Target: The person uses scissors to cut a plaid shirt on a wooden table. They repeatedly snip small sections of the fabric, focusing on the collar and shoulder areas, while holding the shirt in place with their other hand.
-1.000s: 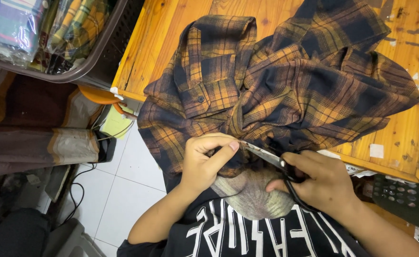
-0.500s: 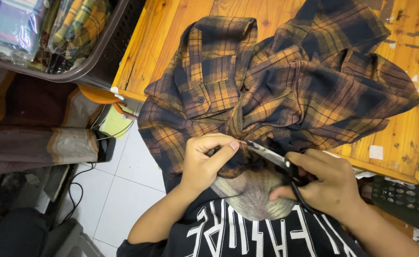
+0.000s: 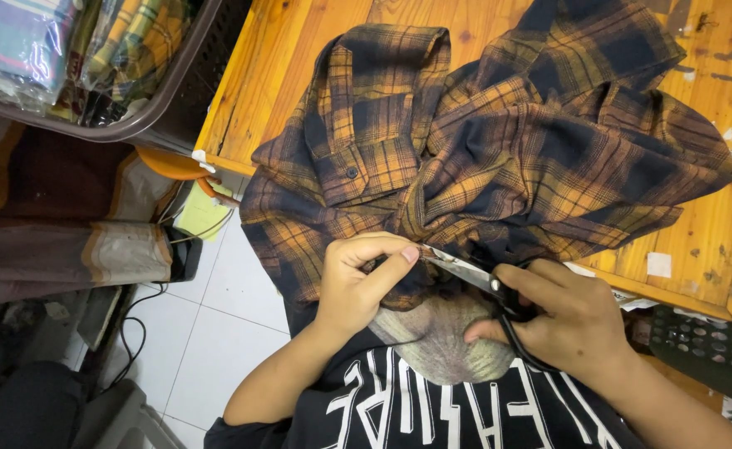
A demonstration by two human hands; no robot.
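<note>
A worn orange wooden table [image 3: 299, 75] is seen above a white tiled floor [image 3: 216, 308], with a dark plastic basket of folded cloth [image 3: 133, 125] at the far left. A navy and orange plaid flannel shirt [image 3: 499, 141] is spread over the table, its near edge hanging down. That edge is pinched in the closed fingers of the left hand [image 3: 357, 278]. Black-handled steel scissors [image 3: 482, 283] are gripped by the right hand [image 3: 569, 320], blades barely parted at the cloth.
</note>
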